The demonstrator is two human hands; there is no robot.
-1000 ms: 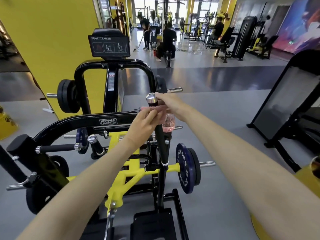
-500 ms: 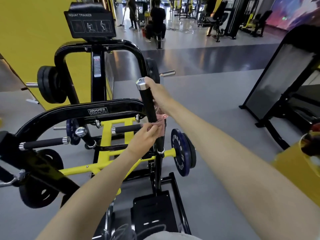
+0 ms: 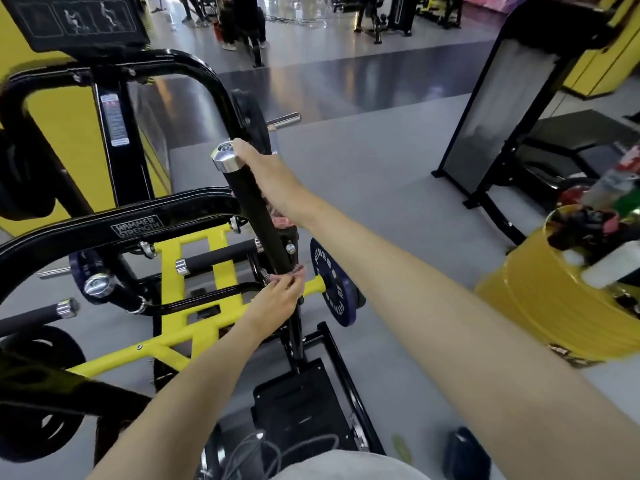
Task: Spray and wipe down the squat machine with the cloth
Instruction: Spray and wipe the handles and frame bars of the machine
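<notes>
The squat machine (image 3: 138, 226) has a black and yellow frame and fills the left half of the view. Its upright black handle (image 3: 249, 209) with a chrome cap stands in the middle. My right hand (image 3: 266, 174) lies against the top of that handle, just below the cap, with its fingers hidden behind it. A pink spray bottle (image 3: 282, 220) shows just under that hand. My left hand (image 3: 277, 299) pinches a pink cloth (image 3: 294, 271) round the lower part of the same handle.
A yellow bin (image 3: 554, 299) with bottles and rags stands at the right. Behind it is a black padded bench machine (image 3: 485, 116). A blue weight plate (image 3: 332, 289) hangs by the handle, above a black footplate (image 3: 304, 407). People (image 3: 242, 19) stand at the back of the gym.
My left hand has slid the cloth down the handle from near the chrome cap to its lower part. My right hand has stayed at the top. The view has tilted down.
</notes>
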